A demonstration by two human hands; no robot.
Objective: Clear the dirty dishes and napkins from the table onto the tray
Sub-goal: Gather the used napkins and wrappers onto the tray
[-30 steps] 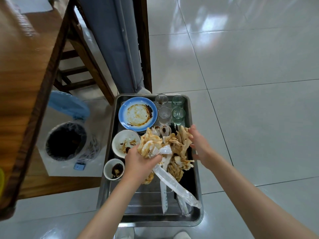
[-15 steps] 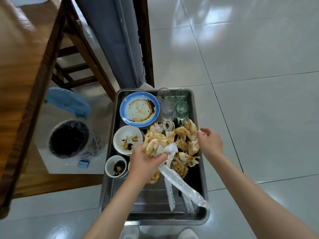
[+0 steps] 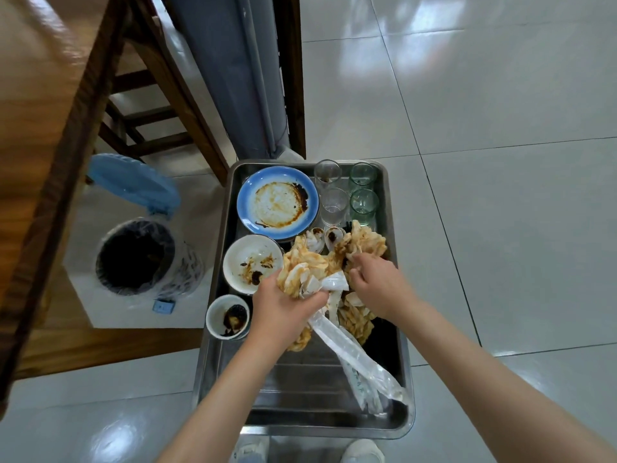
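We are holding the stained napkins (image 3: 310, 272) over the middle of the tray (image 3: 405, 389), a crumpled, sauce-soaked heap resting partly on the tray floor. Our left hand (image 3: 283, 307) is gripping one wad of them together with the clear plastic wrappers (image 3: 360, 365), which are trailing toward the tray's near right corner. Our right hand (image 3: 377, 287) is curling its fingers into the far side of the heap, pinching a second clump.

We are judging the napkins to be light, limp and damp: they are likely to tear or shed scraps if we pull at a single corner, so bunching them from the middle of the wad seems the safest hold. The wrappers look slick and could be slipping out of the fist.

Along the tray's left edge the blue plate (image 3: 277, 202) is sitting at the far end, the white bowl (image 3: 252, 262) in the middle, and the small sauce cup (image 3: 228, 315) nearest us. Four glasses (image 3: 364, 203) are standing in the far right corner, fragile and just beside the heap. Two small spoons (image 3: 334, 235) are peeking out between plate and napkins.

The heap is hiding whatever lies beneath it, and our hands are covering its centre. The table (image 3: 40, 128) is blurred and cut off at the left, so we cannot tell what remains on it. A lined bin (image 3: 137, 259) is standing open on the floor.
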